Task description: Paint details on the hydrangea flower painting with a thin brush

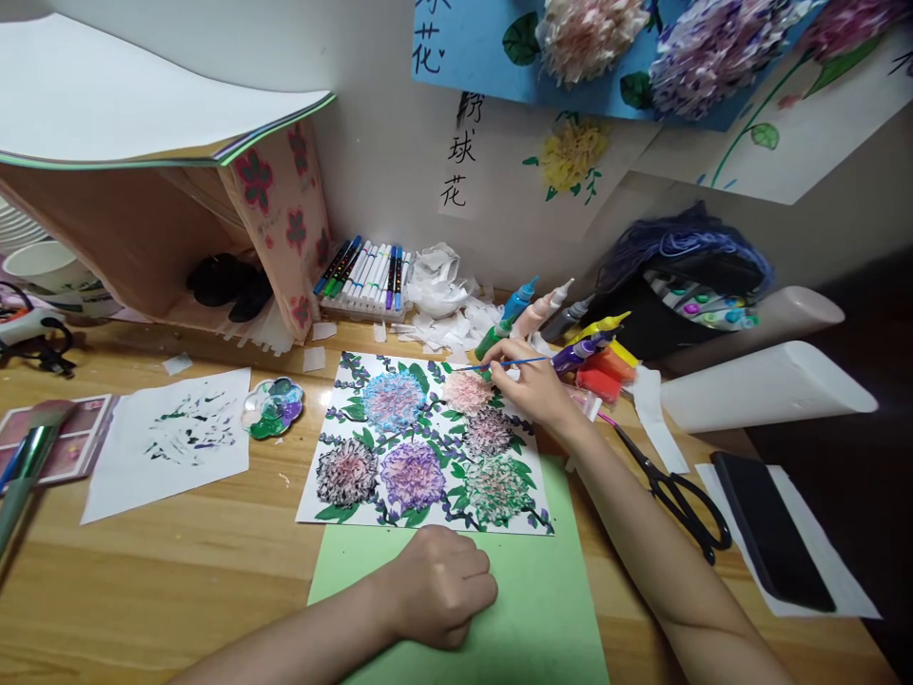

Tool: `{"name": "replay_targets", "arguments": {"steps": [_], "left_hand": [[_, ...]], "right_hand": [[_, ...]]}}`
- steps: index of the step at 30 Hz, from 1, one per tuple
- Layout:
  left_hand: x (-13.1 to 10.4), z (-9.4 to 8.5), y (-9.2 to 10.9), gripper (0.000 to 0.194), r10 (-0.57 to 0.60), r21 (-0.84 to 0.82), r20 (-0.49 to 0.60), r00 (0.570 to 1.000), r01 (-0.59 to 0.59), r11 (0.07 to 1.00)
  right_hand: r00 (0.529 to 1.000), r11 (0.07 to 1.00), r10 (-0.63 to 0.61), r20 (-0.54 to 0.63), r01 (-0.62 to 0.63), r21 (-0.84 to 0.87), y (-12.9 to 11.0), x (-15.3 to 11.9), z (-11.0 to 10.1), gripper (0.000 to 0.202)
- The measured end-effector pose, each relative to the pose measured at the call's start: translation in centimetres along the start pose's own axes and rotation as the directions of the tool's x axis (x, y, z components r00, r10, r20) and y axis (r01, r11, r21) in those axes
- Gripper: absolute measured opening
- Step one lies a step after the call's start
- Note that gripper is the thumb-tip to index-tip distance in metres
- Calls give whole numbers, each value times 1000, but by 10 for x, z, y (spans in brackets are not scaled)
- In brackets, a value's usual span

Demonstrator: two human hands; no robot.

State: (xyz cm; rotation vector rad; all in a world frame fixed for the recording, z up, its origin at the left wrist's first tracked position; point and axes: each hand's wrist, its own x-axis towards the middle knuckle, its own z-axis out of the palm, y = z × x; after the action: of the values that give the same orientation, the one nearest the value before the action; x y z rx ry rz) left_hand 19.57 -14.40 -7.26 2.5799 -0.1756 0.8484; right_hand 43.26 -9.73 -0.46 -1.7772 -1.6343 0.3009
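Note:
A white sheet with a flower picture (449, 442) lies on light green paper (528, 609). Its raised, ruffled blooms are blue, pink, purple, dark and green-edged, with painted green leaves and small purple buds around them. My right hand (528, 385) pinches a thin blue paintbrush (517, 362) over the upper right of the picture. The brush tip points left, near the pink bloom (467, 391); whether it touches the paper I cannot tell. Curled into a fist, my left hand (446, 585) rests on the green paper at the picture's lower edge.
Left of the picture are a flower-shaped paint palette (273, 407) and a paint-smeared sheet (178, 442). Paint bottles (542, 309), paper scraps (456, 323) and a marker tray (367, 276) stand behind. Black scissors (674, 495) and a dark phone-like slab (770, 528) lie right of my right arm.

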Motion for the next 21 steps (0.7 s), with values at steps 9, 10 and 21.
{"name": "replay_targets", "arguments": {"steps": [9,10,21], "left_hand": [[0,0,0,15,5,5,8,1000,-5,1000],[1,0,0,15,3,1,-1,1000,-3,1000],[-2,1,0,15,12,30,62,998,-14,999]], "right_hand": [[999,1000,8,-49,-7,23,-2,0,0,15],[999,1000,12,-44,-11,16,-2,0,1,15],[1000,1000,-2,-16,2,6,-1,0,1,17]]}}
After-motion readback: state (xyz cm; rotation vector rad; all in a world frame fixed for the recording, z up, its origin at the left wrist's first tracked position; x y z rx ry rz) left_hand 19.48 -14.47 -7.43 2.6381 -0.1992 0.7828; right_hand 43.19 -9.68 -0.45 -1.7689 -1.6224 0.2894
